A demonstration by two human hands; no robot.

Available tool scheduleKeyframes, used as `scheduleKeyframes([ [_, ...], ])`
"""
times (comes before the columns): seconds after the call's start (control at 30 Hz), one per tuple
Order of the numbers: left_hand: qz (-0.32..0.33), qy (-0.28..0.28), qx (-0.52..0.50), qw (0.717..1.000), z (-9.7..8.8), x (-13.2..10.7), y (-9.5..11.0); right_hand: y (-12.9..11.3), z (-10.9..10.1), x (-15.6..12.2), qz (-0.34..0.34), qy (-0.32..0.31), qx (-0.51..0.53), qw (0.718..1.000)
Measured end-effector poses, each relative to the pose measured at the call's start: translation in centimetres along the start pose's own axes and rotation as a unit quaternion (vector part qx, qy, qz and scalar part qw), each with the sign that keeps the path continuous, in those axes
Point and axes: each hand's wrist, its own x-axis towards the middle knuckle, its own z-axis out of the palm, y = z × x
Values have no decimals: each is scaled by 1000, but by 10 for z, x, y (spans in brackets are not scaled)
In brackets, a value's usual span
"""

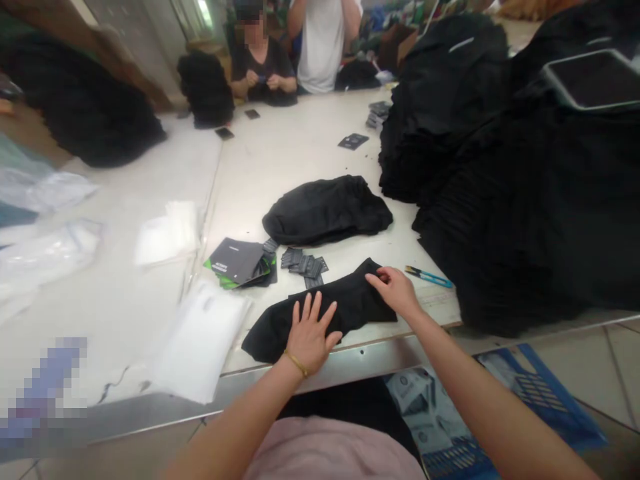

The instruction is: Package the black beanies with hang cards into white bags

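A folded black garment (pixel 280 323) lies at the front edge of the white table. My left hand (pixel 313 333) rests flat on it with the fingers spread. My right hand (pixel 395 290) pinches the garment's upper edge near its right end between thumb and fingers. Just right of that hand are blue-handled thread snips (pixel 433 276). Behind the garment are small dark tags (pixel 305 263) and a stack of black-and-green printed cards (pixel 237 261). Farther back lies a bundle of folded black cloth (pixel 327 212).
Tall piles of black garments (pixel 450 100) stand at the right, with a tablet-like device (pixel 595 79) on top. White plastic bags (pixel 200 340) lie at the left. A blue basket (pixel 545 393) is below the table edge. Two people (pixel 325 43) are across the table.
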Motion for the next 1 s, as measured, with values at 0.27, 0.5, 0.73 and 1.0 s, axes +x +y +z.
scheduleKeyframes([
  [0.27, 2, -36, 8, 999, 17, 0, -6, 15, -11, 50, -41, 28, -17, 999],
  [0.5, -15, -14, -24, 1000, -7, -2, -18, -14, -16, 49, -273, -174, -179, 929],
  [0.73, -145, 15, 55, 988, -5, -30, -65, -2, -38, 47, -157, -114, -240, 951],
  [1.0, -167, 93, -66, 979, -8, -35, -87, -2, -38, 40, -116, -67, -127, 983],
])
